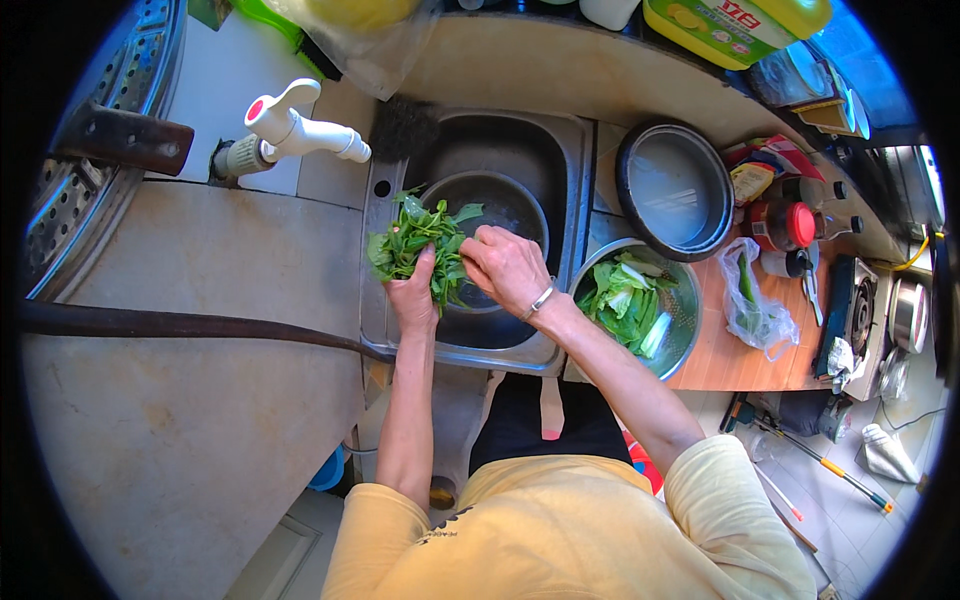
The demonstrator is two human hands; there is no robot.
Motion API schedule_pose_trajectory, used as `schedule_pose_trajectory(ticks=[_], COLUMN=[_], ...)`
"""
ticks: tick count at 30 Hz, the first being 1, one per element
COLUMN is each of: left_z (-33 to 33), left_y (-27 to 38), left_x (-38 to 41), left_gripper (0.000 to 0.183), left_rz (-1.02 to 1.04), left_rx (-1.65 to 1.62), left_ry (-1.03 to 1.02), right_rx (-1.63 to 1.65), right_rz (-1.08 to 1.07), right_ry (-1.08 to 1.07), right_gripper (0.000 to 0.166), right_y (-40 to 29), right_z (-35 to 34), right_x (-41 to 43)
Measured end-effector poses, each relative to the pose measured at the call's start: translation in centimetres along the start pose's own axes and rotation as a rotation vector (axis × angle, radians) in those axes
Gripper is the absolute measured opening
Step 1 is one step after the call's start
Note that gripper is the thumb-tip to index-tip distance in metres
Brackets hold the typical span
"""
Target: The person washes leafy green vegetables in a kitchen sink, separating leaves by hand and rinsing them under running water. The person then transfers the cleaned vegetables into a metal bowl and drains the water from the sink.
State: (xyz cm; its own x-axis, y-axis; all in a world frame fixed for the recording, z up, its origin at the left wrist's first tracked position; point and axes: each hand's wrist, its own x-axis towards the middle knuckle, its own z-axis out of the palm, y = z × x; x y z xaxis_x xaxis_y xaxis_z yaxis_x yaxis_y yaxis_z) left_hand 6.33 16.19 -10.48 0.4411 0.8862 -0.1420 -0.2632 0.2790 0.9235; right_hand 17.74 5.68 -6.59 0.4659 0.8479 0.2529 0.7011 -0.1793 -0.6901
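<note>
My left hand grips a bunch of leafy greens above the left side of a stainless steel sink. At the bunch's right edge, my right hand has its fingers bent against the leaves; whether it pinches a stem is hidden. Under the hands, a round metal basin sits in the sink, partly covered by the greens. A metal colander with cut leafy vegetables stands just right of the sink, next to my right forearm.
A white plastic tap reaches toward the sink from the left wall. Behind the colander is a dark-rimmed pot of cloudy liquid. Farther right are a plastic bag, a red-lidded jar and a gas stove.
</note>
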Motion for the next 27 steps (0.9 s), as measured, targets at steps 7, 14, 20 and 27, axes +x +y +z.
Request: schedule_pose_trajectory(ticks=[7,14,20,27], left_z=[0.2,-1.6,-1.2,-0.2], left_y=[-0.6,0.1,1.3,3.1], left_x=[-0.4,0.1,-0.3,-2.2], left_gripper=[0.043,0.05,0.051,0.051], left_rz=[0.034,-0.024,0.011,0.062], left_rx=[0.061,-0.039,-0.04,0.05], left_ry=[-0.004,0.11,0.108,0.097], right_rx=[0.602,0.995,0.788,0.522], right_rz=[0.513,0.67,0.648,0.593], right_ry=[0.168,0.13,0.164,0.244], right_gripper=[0.01,0.007,0.006,0.007], right_y=[0.9,3.1,3.3,3.8], right_z=[2.1,-1.1,-3.7,-10.7], right_x=[-0.5,-1.7,-2.9,-8.0])
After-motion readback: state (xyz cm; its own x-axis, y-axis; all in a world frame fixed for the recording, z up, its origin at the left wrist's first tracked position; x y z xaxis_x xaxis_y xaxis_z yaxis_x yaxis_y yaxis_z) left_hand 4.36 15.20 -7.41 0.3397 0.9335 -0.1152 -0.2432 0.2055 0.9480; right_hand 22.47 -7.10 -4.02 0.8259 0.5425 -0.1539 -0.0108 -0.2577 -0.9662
